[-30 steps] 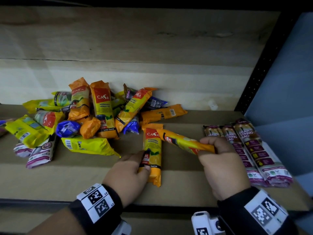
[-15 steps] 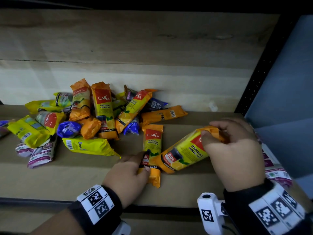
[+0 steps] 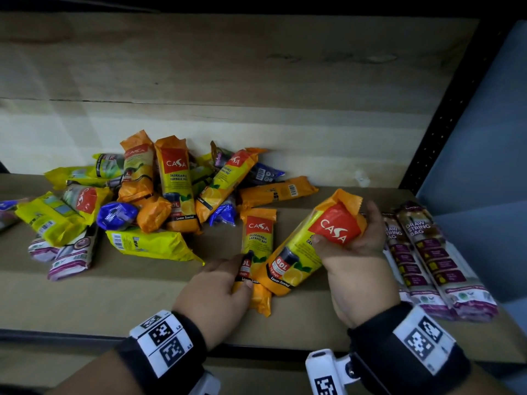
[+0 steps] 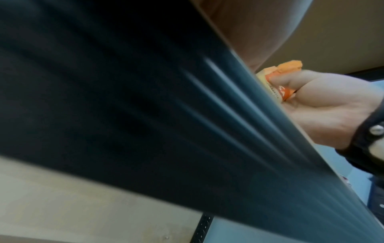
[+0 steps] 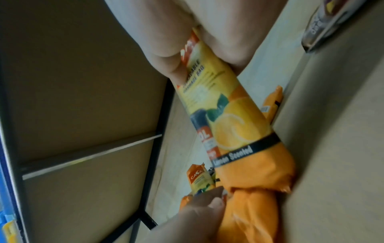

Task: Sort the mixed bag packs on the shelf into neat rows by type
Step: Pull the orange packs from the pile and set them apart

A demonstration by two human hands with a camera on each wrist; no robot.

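Observation:
My right hand [image 3: 349, 238] grips the red top end of an orange-and-yellow garbage bag pack [image 3: 299, 252], which slants down to the left with its lower end on the shelf [image 3: 142, 295]. The same pack [image 5: 226, 115] fills the right wrist view. My left hand [image 3: 225, 283] holds the lower part of a second orange pack [image 3: 258, 238] that lies flat on the shelf, thumb on its front. A mixed pile [image 3: 159, 192] of orange, yellow, blue and purple packs lies at the back left. Purple-and-white drawstring packs [image 3: 427, 258] lie side by side at the right.
The wooden back wall [image 3: 256, 81] stands close behind the pile. A black perforated upright [image 3: 445, 115] and a blue-grey side panel [image 3: 490, 166] bound the shelf on the right. The shelf's dark front edge [image 4: 145, 115] blocks most of the left wrist view.
My right hand turned the held pack face-up and swung its top end up and to the right, so its label now shows. The left hand stayed on the flat orange pack.

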